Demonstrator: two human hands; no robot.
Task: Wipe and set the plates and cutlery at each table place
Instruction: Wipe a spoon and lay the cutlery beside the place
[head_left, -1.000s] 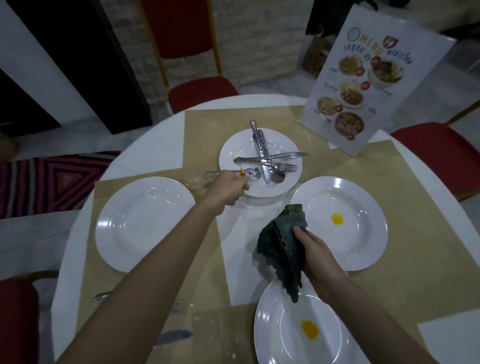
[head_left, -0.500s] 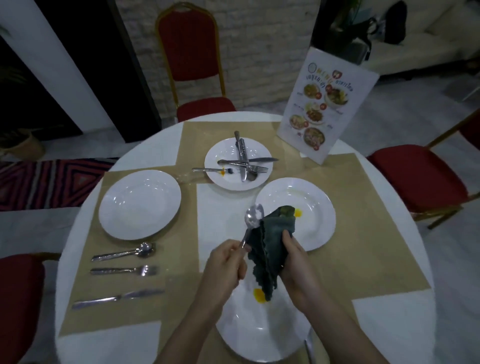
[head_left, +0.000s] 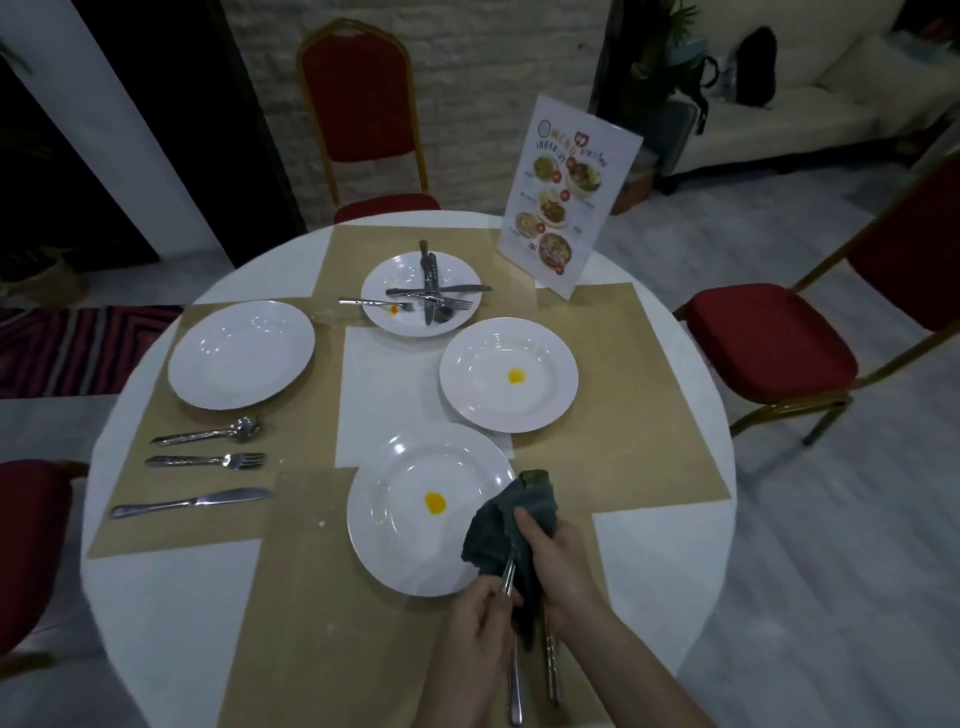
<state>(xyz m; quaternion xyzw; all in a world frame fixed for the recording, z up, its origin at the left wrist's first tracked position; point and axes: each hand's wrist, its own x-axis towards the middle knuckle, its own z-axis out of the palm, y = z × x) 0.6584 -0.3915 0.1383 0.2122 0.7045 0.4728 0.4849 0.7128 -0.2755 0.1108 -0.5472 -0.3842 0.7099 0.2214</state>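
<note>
- The left hand (head_left: 480, 621) pinches the handle of a spoon (head_left: 508, 574); half a second ago the bowl stood bare above the cloth, and now it is buried in the folds.
- The right hand (head_left: 558, 564) grips the dark green cloth (head_left: 511, 519), bunched around the spoon's upper end; both hands have dropped lower and to the right in view, over the near plate's right rim.
- The near plate (head_left: 405, 545), just left of both hands, carries a yellow smear (head_left: 435, 502), now uncovered by the cloth.
- Two pieces of cutlery (head_left: 551, 670) lie on the mat under the wrists.
- Beyond the right hand sits a second smeared plate (head_left: 545, 395); further off, the small plate (head_left: 457, 270) holds the piled cutlery, as before.
- Well left of the left hand lie a clean plate (head_left: 241, 354) and a set spoon (head_left: 208, 433), fork (head_left: 206, 460) and knife (head_left: 192, 502), unchanged.
</note>
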